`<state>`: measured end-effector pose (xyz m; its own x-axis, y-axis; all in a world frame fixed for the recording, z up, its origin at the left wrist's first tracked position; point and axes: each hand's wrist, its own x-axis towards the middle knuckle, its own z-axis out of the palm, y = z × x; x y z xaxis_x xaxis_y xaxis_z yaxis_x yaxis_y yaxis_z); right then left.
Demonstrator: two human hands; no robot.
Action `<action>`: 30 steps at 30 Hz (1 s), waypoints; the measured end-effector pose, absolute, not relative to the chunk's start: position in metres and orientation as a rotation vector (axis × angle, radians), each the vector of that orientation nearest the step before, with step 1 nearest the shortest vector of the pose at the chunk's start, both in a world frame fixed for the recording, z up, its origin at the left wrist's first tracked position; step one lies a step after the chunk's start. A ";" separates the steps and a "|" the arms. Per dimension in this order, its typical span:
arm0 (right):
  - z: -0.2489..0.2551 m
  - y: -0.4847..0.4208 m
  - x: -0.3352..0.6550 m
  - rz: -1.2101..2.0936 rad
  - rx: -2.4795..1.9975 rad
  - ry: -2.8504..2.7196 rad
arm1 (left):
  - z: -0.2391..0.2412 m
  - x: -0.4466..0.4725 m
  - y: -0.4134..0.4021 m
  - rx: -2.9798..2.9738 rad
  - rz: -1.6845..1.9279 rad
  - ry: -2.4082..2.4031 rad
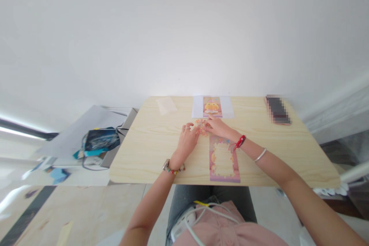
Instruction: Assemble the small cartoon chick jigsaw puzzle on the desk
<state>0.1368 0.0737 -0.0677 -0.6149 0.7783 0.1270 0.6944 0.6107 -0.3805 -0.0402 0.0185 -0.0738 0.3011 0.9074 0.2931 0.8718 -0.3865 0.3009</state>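
Observation:
A small heap of jigsaw puzzle pieces (201, 125) lies on the table between my two hands. My left hand (188, 140) rests at the heap's left side, its fingers bent and apart, the tips touching the pieces. From the right, my right hand (216, 126) reaches over the pieces with thumb and fingers apart. Whether either hand has a single piece between its fingertips is too small to tell. Just below the right hand is a purple-pink puzzle frame (224, 177), its border filled and its middle showing bare board. Beyond the heap lies a picture card (212, 107) with a yellow cartoon figure.
Under the picture card is a white sheet (198, 107). A translucent plastic bag (166, 106) lies at the table's back left, and a phone (278, 110) at the back right. Left of the wooden table (144, 161) are a dark bag (102, 139) and cables. A white wall stands behind.

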 end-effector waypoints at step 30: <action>-0.015 0.016 0.182 0.420 -1.001 -2.282 | -0.041 -0.008 0.031 1.962 0.807 1.102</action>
<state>0.1819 0.0158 -0.0147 -0.5316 0.7461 0.4010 0.5543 0.6644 -0.5013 -0.0083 0.0305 -0.0409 0.4353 0.8851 0.1649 0.4246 -0.3634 0.8292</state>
